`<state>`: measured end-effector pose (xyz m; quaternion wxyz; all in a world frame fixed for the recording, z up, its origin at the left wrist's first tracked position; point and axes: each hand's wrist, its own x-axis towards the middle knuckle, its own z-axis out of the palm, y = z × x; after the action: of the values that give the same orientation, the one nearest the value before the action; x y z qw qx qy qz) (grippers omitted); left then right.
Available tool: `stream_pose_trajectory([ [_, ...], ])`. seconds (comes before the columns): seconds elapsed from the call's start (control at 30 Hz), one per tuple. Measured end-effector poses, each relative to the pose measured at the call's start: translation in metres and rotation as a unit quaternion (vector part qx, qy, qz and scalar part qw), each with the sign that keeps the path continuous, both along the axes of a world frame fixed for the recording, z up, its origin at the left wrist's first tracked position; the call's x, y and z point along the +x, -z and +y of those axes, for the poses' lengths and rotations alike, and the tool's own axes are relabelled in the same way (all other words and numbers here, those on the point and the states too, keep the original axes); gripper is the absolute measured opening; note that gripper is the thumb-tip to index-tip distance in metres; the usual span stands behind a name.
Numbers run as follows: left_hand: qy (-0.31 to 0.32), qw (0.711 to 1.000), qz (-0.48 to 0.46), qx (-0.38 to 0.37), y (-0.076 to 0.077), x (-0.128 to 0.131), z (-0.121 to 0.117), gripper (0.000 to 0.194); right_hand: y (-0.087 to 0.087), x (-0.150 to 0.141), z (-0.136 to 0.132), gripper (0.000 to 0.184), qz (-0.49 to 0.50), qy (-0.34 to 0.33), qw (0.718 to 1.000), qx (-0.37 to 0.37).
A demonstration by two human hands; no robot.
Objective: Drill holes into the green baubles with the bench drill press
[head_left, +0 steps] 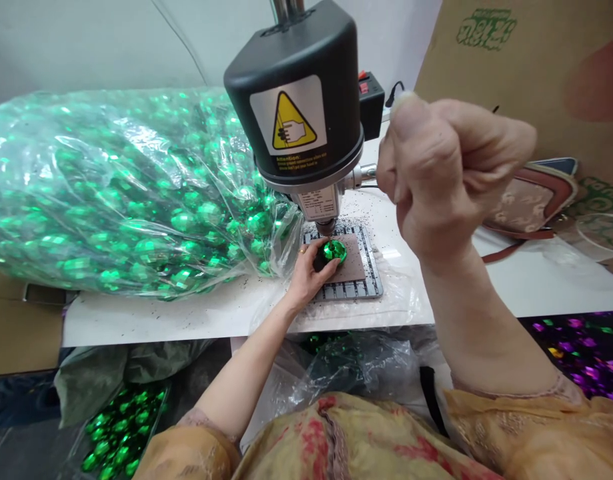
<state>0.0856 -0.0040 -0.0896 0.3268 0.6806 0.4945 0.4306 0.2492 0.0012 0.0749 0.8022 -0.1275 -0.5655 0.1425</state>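
Under the chuck of a small black drill press (299, 87), my left hand (309, 270) pinches a shiny green faceted ball (335, 251). The ball rests on a flat brownish board (353, 263), which lies on the slotted metal base (363, 288). The tip of the chuck (326, 227) is just above the ball; whether a bit touches it I cannot tell. Raised at the right of the machine, my right hand (436, 167) is closed in a fist round the feed lever (367, 173). Most of that lever is hidden by the fingers.
A big clear plastic bag (136, 200) of green balls fills the left of the white table (136, 327). Dark shavings are scattered around the base. At the right are a handbag (531, 200) and a large cardboard box (531, 67). Green balls (121, 433) and purple balls (591, 353) lie below.
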Motion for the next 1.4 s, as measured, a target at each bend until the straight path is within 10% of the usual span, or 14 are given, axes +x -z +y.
stream_pose_trajectory([
  [1.2, 0.0, 1.0, -0.002, 0.018, 0.003, -0.001, -0.001, 0.045, 0.062, 0.009, 0.007, 0.043, -0.092, 0.047, 0.983, 0.154],
  [1.4, -0.001, 0.999, 0.03, 0.029, 0.008, 0.002, 0.0, 0.047, 0.025, 0.002, -0.001, 0.051, -0.025, 0.032, 0.998, 0.04],
])
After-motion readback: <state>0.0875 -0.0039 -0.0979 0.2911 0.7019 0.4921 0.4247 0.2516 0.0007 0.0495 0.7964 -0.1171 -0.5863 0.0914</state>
